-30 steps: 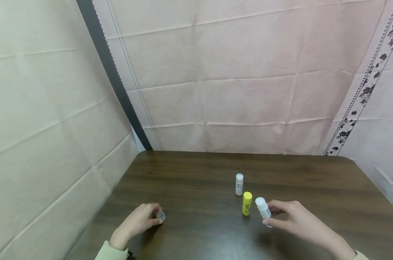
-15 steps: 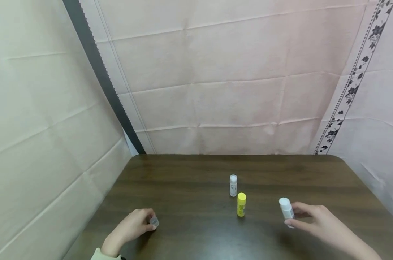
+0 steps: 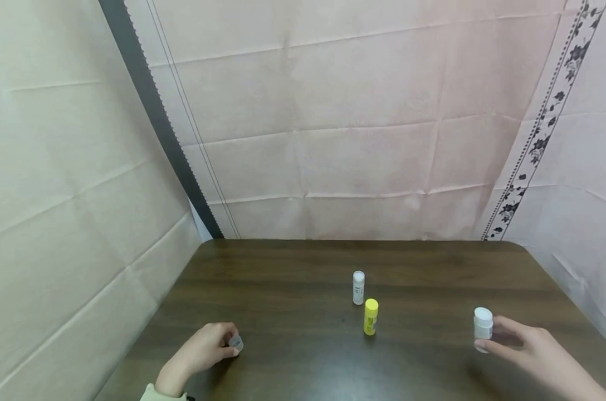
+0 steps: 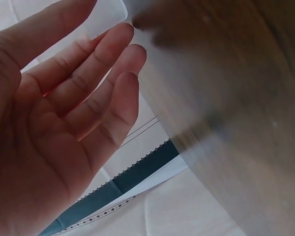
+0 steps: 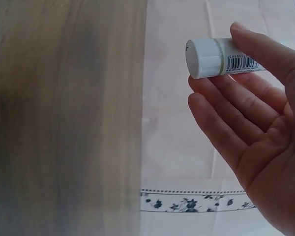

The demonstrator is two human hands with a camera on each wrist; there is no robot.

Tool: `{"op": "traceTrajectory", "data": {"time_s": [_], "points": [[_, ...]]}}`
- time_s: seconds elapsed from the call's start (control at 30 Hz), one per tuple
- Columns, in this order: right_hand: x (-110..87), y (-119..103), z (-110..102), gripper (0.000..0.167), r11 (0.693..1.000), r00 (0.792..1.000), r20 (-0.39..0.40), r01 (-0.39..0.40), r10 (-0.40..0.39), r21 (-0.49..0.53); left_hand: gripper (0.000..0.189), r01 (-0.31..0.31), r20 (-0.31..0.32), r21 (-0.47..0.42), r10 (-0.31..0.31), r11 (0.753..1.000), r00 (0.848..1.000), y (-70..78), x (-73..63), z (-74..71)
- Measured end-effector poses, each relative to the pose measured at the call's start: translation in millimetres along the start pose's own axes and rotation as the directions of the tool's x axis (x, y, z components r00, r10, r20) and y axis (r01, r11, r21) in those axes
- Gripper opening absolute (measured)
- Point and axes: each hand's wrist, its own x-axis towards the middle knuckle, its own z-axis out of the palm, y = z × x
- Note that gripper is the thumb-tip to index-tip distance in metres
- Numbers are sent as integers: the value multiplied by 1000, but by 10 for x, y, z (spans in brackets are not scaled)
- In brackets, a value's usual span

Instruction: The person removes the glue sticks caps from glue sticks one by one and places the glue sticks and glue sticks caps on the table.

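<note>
My right hand (image 3: 531, 345) holds a white glue stick (image 3: 483, 324) between thumb and fingers, over the right side of the table. In the right wrist view its white cap (image 5: 204, 58) and a printed barcode show. On the left, my left hand (image 3: 203, 351) pinches a small translucent plastic piece with a round end (image 3: 236, 342), close over the table. The left wrist view shows only part of that clear piece (image 4: 108, 18) beyond the thumb. Between the hands stand a yellow glue stick (image 3: 370, 318) and, behind it, a second white stick (image 3: 358, 288), both upright.
The dark wooden table (image 3: 283, 278) has rounded far corners. Pale creased cloth (image 3: 358, 111) hangs behind it and at both sides. A dark strip (image 3: 162, 122) runs down the cloth on the left, a floral border (image 3: 538, 145) on the right.
My right hand has carried the white glue stick to the right, away from the yellow one, and it now stands more upright. The head view has turned slightly; the left hand keeps its pinch.
</note>
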Motion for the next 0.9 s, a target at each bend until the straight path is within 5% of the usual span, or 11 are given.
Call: {"op": "traceTrajectory", "data": {"time_s": [0.37,0.6,0.9], "points": [[-34,225,62,24,999,998,64,-16,13,45,12,-7,44,-48,10,999,999,43,45,-27],[-75,343,161,35,996,986,141,-81,85,-33,13,21,35,-63,-19,998,999,35,-34,-24],[-55,442,141,49,985,985,137,-84,105,-153,13,3,22,-71,-1,998,1000,48,-44,-7]]}}
